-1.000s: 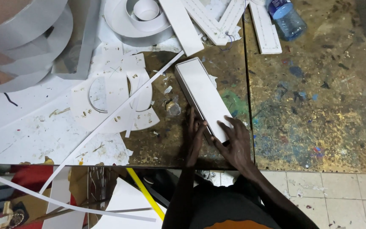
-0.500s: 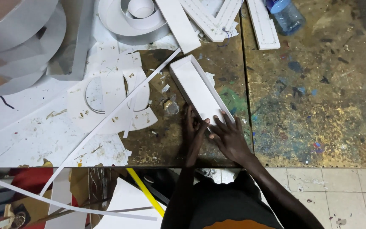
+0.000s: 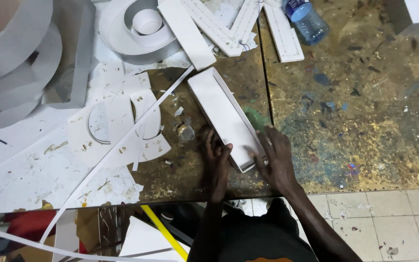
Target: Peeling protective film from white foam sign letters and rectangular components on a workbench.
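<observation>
Your left hand [image 3: 217,162] and right hand [image 3: 275,160] flank near end of long white tray [image 3: 224,119] on worktop [image 3: 364,97]. Fingers spread, pressing its side walls. Step looks like seating walls; next, keep pressure even.

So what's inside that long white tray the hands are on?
The tray looks empty: only its bare white floor and thin raised walls show. The left hand and right hand cover its near end, so that corner cannot be checked.
</observation>
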